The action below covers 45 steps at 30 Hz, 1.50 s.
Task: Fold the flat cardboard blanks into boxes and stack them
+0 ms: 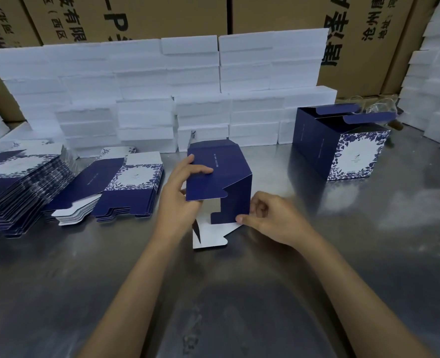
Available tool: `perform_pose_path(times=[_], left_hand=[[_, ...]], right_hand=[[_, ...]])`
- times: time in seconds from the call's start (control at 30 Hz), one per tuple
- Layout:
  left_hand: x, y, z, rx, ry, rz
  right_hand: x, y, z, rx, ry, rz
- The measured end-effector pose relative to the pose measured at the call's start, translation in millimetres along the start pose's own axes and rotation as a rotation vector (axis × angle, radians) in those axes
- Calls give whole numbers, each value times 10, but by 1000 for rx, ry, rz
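Observation:
A navy blue cardboard blank (221, 174), partly opened into a box shape, stands at the table's middle with white bottom flaps (209, 239) hanging toward me. My left hand (180, 195) grips its left panel, thumb on the outer face. My right hand (268, 215) pinches the lower right corner of a blue side flap. A folded navy box with a blue floral white face (340, 146) stands open-topped at the right. Flat blanks lie in two stacks at the left, a small stack (115, 187) and a large stack (19, 182).
A wall of white foam blocks (162, 94) lines the back of the metal table (239, 293). More white blocks (433, 86) rise at the far right. Big brown cartons (162, 16) stand behind. Something of clear glass (376, 107) lies behind the folded box.

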<state>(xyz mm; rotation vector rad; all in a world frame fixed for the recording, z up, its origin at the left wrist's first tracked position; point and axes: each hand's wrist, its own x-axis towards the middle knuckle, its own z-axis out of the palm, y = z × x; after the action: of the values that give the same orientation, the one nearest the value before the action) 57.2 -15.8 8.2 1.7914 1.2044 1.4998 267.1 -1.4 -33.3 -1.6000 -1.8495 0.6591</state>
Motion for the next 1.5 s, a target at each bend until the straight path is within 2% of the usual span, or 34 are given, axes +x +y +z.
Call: perform_pose_path(times=[0.1,0.43,0.57,0.73,0.9,1.0,1.33,1.5], left_hand=[[7,5,-2,-32,-11,9],[55,-56,-27,-113,-40,-11],[61,-65,-16,-143,-51,-22],[55,-55,18,-149,-57,-15],[50,-60,33,-148,-77,-28],[45,-55,50,-147,-87,-34],[32,-40,71,-123,-125,-32],[35,-23,68,-108,-206,-54]], right_hand=[[7,46,12,-43,-44,-14],[65,57,23,-12,-39,-42],[70,49,-11,17,53,-77],[51,39,-46,-11,65,-96],[38,34,-136,58,176,-142],[26,36,-161,62,160,-138],[-40,-62,-263,191,197,-101],[-83,-203,-392,460,334,-81]])
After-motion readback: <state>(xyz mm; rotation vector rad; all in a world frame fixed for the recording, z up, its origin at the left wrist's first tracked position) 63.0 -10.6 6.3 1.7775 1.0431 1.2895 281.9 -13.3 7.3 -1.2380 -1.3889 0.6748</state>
